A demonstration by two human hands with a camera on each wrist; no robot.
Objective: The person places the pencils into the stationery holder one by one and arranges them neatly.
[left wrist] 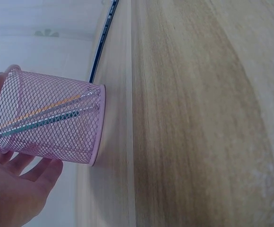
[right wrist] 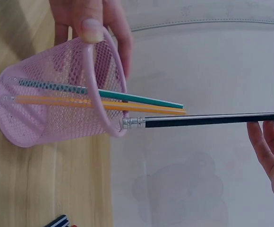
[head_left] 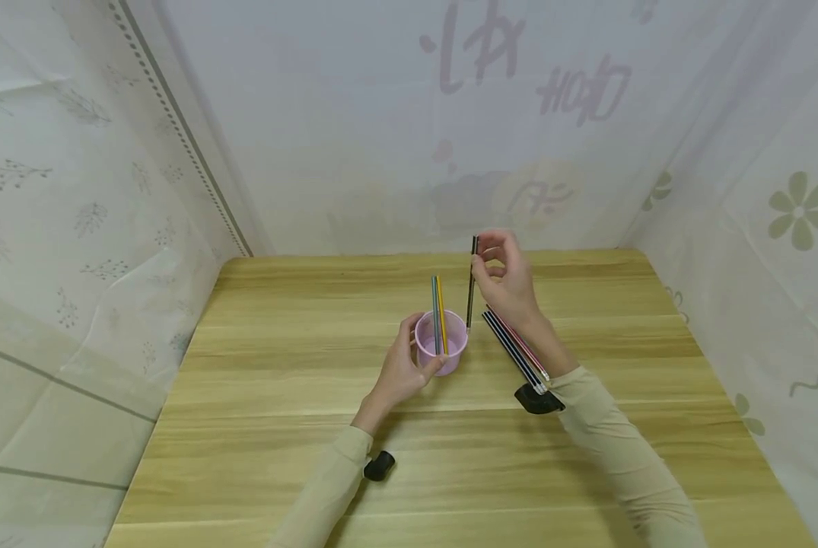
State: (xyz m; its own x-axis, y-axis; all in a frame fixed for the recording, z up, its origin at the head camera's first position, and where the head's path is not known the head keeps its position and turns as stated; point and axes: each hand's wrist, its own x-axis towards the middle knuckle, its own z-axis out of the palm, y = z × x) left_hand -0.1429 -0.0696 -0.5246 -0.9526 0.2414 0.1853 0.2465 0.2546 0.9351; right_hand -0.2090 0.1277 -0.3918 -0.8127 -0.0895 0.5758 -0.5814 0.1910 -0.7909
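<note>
Hands point(head_left: 402, 371) point(head_left: 509, 283) half-closed on cup point(head_left: 456, 344), pencil point(right wrist: 198, 120)

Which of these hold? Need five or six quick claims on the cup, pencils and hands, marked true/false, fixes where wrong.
1. The left hand holds the pink cup. True.
2. The cup is empty. False: a yellow pencil and a green pencil are in it.
3. The right hand holds a dark pencil. True.
4. More pencils lie on the table, right of the cup in the head view. True.
5. The dark pencil in the right hand lies flat on the table. False: it is held nearly upright, its lower end near the cup's rim.
</note>
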